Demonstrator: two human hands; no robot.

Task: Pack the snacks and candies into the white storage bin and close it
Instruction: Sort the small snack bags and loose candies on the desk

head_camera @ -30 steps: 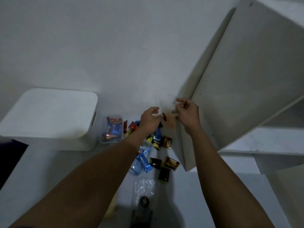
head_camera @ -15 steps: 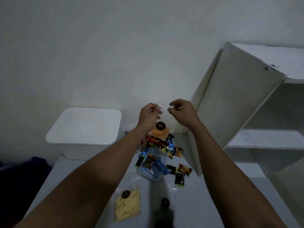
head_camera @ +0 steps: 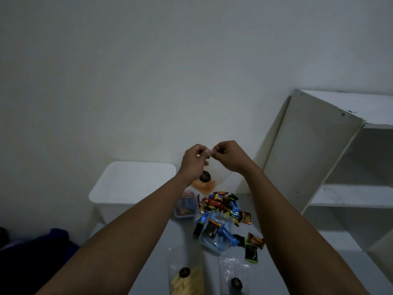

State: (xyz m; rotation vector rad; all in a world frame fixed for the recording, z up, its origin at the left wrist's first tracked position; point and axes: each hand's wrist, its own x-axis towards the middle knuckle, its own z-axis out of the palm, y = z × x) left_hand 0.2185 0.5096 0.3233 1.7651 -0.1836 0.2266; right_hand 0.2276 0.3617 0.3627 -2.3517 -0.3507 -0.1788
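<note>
My left hand (head_camera: 194,161) and my right hand (head_camera: 228,155) are raised above the table, both pinching the top edge of a clear snack bag (head_camera: 205,182) with orange snacks and a dark round label. The bag hangs below my fingers. The white storage bin (head_camera: 131,184) stands at the back left with its lid on. Below my hands lies a pile of wrapped candies (head_camera: 225,206). A small clear container (head_camera: 186,206) and a blue-tinted container (head_camera: 217,233) hold some candies.
Near the front edge lie a clear bag of yellow snacks (head_camera: 187,279) and another clear bag (head_camera: 235,275). A white shelf unit (head_camera: 348,188) with a leaning panel stands on the right. Something dark blue (head_camera: 36,258) sits at the lower left.
The view has tilted up and back. My hands have come closer together at the top of the orange snack bag and lifted it slightly.
</note>
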